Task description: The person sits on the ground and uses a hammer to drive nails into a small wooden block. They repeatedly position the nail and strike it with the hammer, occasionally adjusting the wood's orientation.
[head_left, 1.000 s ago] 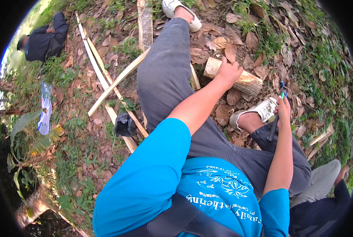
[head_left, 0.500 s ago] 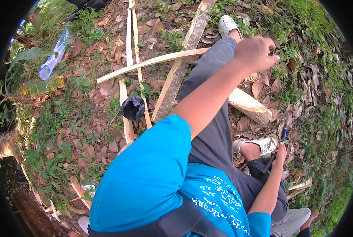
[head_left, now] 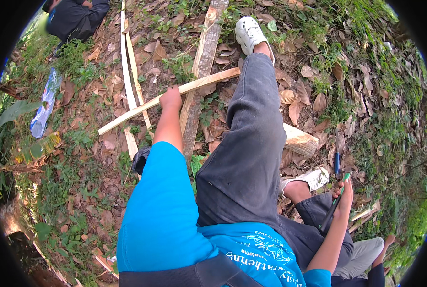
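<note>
My left hand (head_left: 171,98) reaches forward and is closed around a long pale wooden strip (head_left: 201,83). The strip lies slantwise across other timber, its right end at my outstretched leg. Down at the right, my right hand (head_left: 345,198) is wrapped around a slim black-and-green tool (head_left: 332,211), whose exact kind I cannot make out. Just beyond that hand is a blue-handled tool (head_left: 336,163) with a thin shaft. Under the held strip runs a bark-edged plank (head_left: 201,71), with two narrow pale strips (head_left: 127,62) to its left.
A thick cut piece of wood (head_left: 300,140) lies right of my leg. A black plastic bag (head_left: 140,160) sits by my left arm, and a clear-blue plastic wrapper (head_left: 42,112) lies farther left. People in dark clothes (head_left: 77,19) and grey trousers (head_left: 361,258) are nearby. Leaves cover the ground.
My left hand has swung from the right, above my leg, over to the left and gripped the wooden strip. My right hand still holds the black-and-green tool. The whole view has shifted.
</note>
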The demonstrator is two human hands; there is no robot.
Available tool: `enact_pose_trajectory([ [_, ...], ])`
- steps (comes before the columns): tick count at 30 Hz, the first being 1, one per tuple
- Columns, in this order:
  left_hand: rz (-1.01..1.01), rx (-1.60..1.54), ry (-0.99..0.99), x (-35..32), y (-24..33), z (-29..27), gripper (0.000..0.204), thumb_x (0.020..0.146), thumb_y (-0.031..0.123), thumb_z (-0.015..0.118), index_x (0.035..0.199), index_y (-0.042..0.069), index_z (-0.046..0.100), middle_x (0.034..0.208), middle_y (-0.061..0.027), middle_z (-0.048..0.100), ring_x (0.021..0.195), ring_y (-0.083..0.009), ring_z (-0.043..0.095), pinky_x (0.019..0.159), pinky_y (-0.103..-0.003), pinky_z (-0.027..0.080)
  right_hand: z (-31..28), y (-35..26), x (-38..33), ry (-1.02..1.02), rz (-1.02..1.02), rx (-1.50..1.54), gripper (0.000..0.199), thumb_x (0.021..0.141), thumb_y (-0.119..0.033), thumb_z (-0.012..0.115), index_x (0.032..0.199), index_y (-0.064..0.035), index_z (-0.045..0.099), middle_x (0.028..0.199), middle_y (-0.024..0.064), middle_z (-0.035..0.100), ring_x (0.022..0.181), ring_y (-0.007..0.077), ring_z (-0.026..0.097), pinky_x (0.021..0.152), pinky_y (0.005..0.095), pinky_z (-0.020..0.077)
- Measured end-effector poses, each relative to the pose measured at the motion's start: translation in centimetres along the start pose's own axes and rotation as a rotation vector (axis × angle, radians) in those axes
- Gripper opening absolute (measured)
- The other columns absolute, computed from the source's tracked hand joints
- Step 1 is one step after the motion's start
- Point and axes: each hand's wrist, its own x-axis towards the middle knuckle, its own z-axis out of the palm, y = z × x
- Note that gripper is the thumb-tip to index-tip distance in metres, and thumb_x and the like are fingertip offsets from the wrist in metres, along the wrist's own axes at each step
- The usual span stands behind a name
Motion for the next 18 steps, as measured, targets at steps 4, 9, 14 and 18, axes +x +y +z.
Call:
enact_pose_trajectory([
  [4, 0.182, 0.067, -0.127, -1.3, -0.2, -4.8, 0.034, 0.090, 0.022, 0.065, 0.124, 0.019, 0.063, 0.117, -0.0139, 0.071, 0.107, -0.0343, 0.069, 0.087, -0.049, 0.057, -0.1, -0.8, -1.4, -0.010, -0.026, 0.077, 0.031, 0.105, -0.022, 0.058, 0.132, -0.0086, 0.051, 0.090, -0.0009, 0.055, 0.065, 0.0055, 0.047, 0.052, 0.0200, 0.0405],
  [9, 0.499, 0.181, -0.237, -5.7, -1.8, -6.6, 0.038, 0.087, 0.032, 0.073, 0.122, 0.019, 0.067, 0.113, -0.0116, 0.073, 0.103, -0.0332, 0.070, 0.086, -0.047, 0.057, 1.7, -1.2, -2.2, -0.017, -0.017, 0.143, 0.031, 0.105, -0.023, 0.058, 0.132, -0.0082, 0.051, 0.092, -0.0005, 0.054, 0.065, 0.0058, 0.047, 0.052, 0.0194, 0.0390],
  [14, 0.760, 0.050, -0.164, -11.9, 3.1, -6.0, 0.053, 0.084, 0.027, 0.076, 0.134, 0.019, 0.065, 0.115, -0.0110, 0.070, 0.101, -0.0354, 0.068, 0.090, -0.044, 0.053, 3.1, -1.1, -2.4, -0.064, -0.023, 0.146, 0.032, 0.105, -0.019, 0.058, 0.133, -0.0077, 0.050, 0.087, -0.0026, 0.053, 0.063, 0.0033, 0.046, 0.052, 0.0181, 0.0400],
  [18, 1.007, -0.103, -0.026, -14.1, 9.2, -6.1, 0.039, 0.089, 0.024, 0.072, 0.125, 0.010, 0.067, 0.110, -0.0084, 0.068, 0.096, -0.0273, 0.067, 0.087, -0.039, 0.051, 2.1, -0.6, -2.7, -0.060, -0.034, 0.166, 0.030, 0.104, -0.021, 0.059, 0.130, -0.0098, 0.052, 0.088, -0.0035, 0.054, 0.064, 0.0031, 0.048, 0.052, 0.0181, 0.0410],
])
